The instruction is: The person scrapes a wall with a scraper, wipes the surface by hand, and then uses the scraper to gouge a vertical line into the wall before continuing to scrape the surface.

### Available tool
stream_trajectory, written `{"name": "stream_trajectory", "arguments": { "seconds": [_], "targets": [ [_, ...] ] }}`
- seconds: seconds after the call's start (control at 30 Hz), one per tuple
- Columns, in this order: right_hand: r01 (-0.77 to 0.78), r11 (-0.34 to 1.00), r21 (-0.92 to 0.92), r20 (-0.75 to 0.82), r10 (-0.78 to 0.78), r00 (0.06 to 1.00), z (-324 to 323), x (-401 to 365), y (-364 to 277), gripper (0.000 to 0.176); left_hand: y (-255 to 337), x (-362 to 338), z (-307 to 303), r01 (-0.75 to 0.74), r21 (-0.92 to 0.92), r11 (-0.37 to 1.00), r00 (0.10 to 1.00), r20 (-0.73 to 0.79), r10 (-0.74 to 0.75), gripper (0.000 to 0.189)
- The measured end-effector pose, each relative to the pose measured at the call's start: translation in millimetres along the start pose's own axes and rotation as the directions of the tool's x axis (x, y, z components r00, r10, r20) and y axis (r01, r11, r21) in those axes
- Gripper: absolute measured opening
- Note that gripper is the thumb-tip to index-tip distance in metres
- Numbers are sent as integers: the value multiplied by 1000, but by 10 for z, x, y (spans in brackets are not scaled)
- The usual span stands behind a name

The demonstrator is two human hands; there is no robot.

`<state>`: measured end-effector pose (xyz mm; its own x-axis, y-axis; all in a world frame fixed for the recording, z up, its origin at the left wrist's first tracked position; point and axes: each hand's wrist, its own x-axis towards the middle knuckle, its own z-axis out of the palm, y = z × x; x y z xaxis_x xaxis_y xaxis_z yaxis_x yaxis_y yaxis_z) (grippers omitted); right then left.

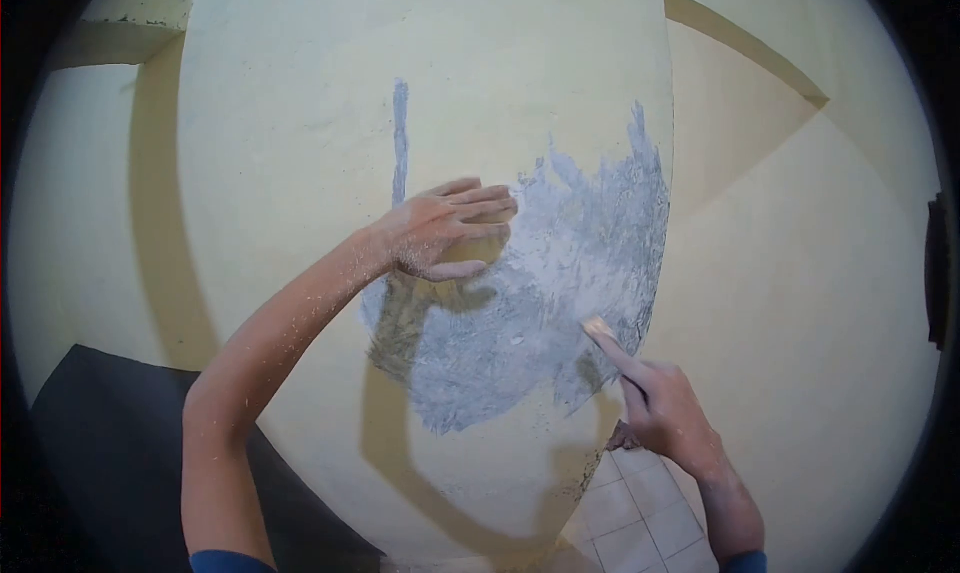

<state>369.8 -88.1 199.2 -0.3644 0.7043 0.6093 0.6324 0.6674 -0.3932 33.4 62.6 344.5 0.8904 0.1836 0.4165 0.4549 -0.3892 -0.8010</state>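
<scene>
A pale yellow wall [290, 133] bears a rough grey-white patch [475, 358], with a narrow grey stripe [400, 133] above its left part. Dusted with white specks, my left hand [450, 230] lies over the patch's upper left edge, its fingers spread and holding nothing. At the lower right of the patch is my right hand [665, 408], its fingers mostly curled. A slim, light-tipped shape extends from it to the patch; whether this is a finger or a held tool is unclear.
A dark panel or cover [120, 433] stands at the lower left. White floor tiles [640, 508] show at the bottom right, beside the wall's worn lower edge. Recessed wall edges run along the upper left and upper right. A dark object [937, 273] is at the far right.
</scene>
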Motion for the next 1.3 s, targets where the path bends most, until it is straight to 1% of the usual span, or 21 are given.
{"name": "stream_trajectory", "arguments": {
  "seconds": [0.07, 0.1, 0.13, 0.2, 0.3, 0.33, 0.37, 0.4, 0.43, 0.47, 0.5, 0.53, 0.6, 0.67, 0.7, 0.73, 0.83, 0.93, 1.03, 1.13, 1.3],
  "targets": [
    [-101, 994, 38, 23, 100, 995, -90, -252, 291, 57, -13, 35, -143, 144, -96, 985, 987, -64, -150, 70],
    [-171, 985, 34, 55, 169, 984, -131, -373, 408, 57, -189, 45, -173, 377, 61, 924, 912, -200, -359, 69],
    [-202, 978, 43, 60, 199, 978, -139, -476, 479, 56, -304, 79, -140, 609, 106, 786, 770, -319, -553, 70],
    [-240, 962, 127, 47, 236, 971, -56, -690, 610, 54, -335, 95, -44, 932, 94, 350, 341, -554, -760, 70],
    [-268, 948, 169, 22, 269, 963, 92, -941, 831, 51, 377, -8, 138, 625, 126, 770, 775, -220, -593, 72],
    [-299, 931, 209, 15, 302, 953, 150, -996, 888, 49, 650, -56, 218, 415, -13, 910, 909, -12, -416, 68],
    [-327, 911, 250, 7, 336, 942, 206, -1050, 944, 48, 961, -138, 254, 219, -286, 933, 968, 180, -173, 59],
    [-383, 866, 322, 5, 403, 915, 265, -1100, 974, 46, 1329, -137, 195, 223, -531, 817, 936, 350, -27, 39],
    [-433, 814, 387, 9, 467, 884, 326, -1131, 1015, 45, 1684, -23, -149, 477, -418, 773, 671, 741, -13, 37],
    [-383, 793, 473, -60, 462, 885, 460, -1133, 1054, 44, 2037, -183, -187, 541, -524, 658, 789, 586, -181, 36],
    [-332, 765, 552, -123, 469, 875, 682, -1133, 1072, 43, 2391, -335, -212, 555, -638, 533, 832, 416, -368, 35],
    [-274, 729, 627, -187, 482, 856, 935, -1146, 1078, 42, 2712, -403, -214, 666, -680, 306, 710, 453, -539, 34],
    [-135, 895, 426, -224, 248, 942, 1370, -1127, 898, 45, 3167, -430, -157, 691, -701, -179, 373, 557, -742, 33],
    [-26, 926, 377, -62, 53, 997, 1423, -864, 341, 50, 3327, -477, -53, 493, -749, -443, 257, 612, -748, 31],
    [35, 928, 372, -96, 1, 995, 1494, -701, 144, 51, 3359, -497, -18, 363, -750, -553, 202, 642, -739, 30],
    [99, 925, 367, -133, -53, 990, 1540, -553, 1, 52, 3327, -542, -14, 317, -767, -557, 171, 624, -762, 30],
    [-2, 962, 273, 34, -7, 999, 1359, -209, -401, 49, 3017, -744, -46, 221, -803, -554, 57, 577, -814, 32],
    [-11, 866, 500, 76, -32, 997, 1350, -12, -573, 47, 2555, -815, -85, -22, -814, -580, -110, 579, -808, 32],
    [38, 870, 492, -112, 21, 993, 1505, 244, -663, 43, 2142, -838, -10, -83, -817, -571, -116, 577, -808, 30],
    [86, 900, 428, -289, 46, 956, 1553, 545, -766, 38, 1879, -779, 58, -191, -784, -591, -57, 610, -790, 28],
    [282, 911, 300, -443, -128, 887, 1606, 931, -828, 30, 1590, -716, 87, -260, -747, -612, -16, 637, -770, 28]
  ]
}}
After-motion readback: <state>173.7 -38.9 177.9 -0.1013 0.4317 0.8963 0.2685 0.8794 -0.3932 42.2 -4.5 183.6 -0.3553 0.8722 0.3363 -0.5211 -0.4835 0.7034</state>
